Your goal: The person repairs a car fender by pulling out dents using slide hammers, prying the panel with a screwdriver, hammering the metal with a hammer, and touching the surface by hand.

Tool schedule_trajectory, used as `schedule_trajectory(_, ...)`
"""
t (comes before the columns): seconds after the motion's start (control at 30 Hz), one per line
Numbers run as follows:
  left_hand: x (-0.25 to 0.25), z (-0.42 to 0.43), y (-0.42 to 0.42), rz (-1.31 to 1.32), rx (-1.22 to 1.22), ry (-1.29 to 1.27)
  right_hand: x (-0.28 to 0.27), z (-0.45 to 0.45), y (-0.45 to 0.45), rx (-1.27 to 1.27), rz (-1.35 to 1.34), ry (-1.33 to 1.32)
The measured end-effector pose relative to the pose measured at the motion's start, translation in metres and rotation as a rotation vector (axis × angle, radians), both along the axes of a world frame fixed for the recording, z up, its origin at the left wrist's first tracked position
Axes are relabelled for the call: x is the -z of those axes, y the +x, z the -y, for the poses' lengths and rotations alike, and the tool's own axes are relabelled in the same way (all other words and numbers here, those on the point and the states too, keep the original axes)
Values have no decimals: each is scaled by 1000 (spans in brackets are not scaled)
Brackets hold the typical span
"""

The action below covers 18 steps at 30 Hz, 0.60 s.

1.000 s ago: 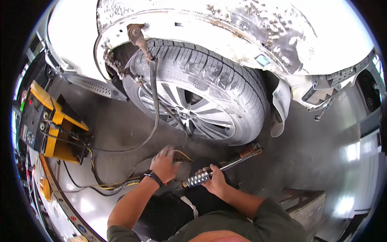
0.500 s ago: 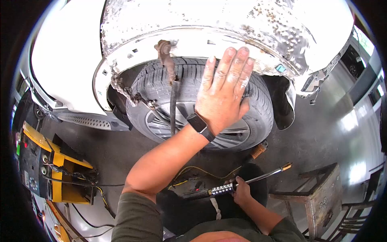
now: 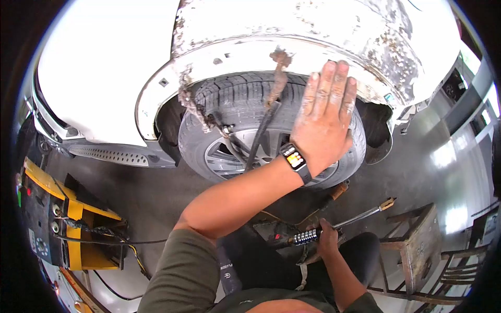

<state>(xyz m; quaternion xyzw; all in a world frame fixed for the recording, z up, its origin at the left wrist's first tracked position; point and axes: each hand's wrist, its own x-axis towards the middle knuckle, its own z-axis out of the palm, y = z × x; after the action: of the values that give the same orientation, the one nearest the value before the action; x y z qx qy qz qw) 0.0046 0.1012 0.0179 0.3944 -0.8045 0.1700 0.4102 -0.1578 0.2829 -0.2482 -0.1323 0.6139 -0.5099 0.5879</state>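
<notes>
My left hand [image 3: 322,122], with a watch [image 3: 294,157] lit on its wrist, is raised in front of the tire [image 3: 235,99]. Its fingers lie flat, pointing up, and the tips overlap the white fender edge [image 3: 250,49]; whether they touch it is unclear. Low at the centre right, my right hand [image 3: 327,238] is wrapped round a slide-hammer tool [image 3: 308,237]. The tool's rod [image 3: 360,215] points up and right to a copper-coloured tip [image 3: 387,204]. Bare, pitted metal [image 3: 386,47] shows on the panel above the wheel arch.
Two clamps [image 3: 280,65] with cables hang at the fender edge, in front of the tire. A yellow and black machine [image 3: 75,229] stands at the left, its cables running across the floor. A worn wooden stool [image 3: 420,250] is at the right.
My left hand rose from low by the wheel to the fender edge and has shifted right along with the view. My right hand keeps hold of the tool, whose tip swung clear of the orange-brown handle.
</notes>
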Motion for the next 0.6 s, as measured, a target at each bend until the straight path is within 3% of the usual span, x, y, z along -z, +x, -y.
schedule_trajectory(0.13, -1, -1, 8, 109, -78, -21, 36, -23, 5, -139, -102, 5)
schedule_trajectory(0.27, 0, -7, 19, 186, -93, 13, 109, -59, 34, 13, -186, 180)
schedule_trajectory(0.4, 1, -13, 25, 140, 19, 56, 67, -49, 31, -53, -172, 143)
schedule_trajectory(0.43, 1, -15, 24, 131, 34, 55, 62, -43, 31, -21, -189, 221)
schedule_trajectory(0.53, -1, -18, 20, 143, 57, 38, 60, -46, 46, 119, -74, 130)
schedule_trajectory(0.6, -3, -20, 17, 203, 52, 20, 52, -48, 56, 16, -135, 227)
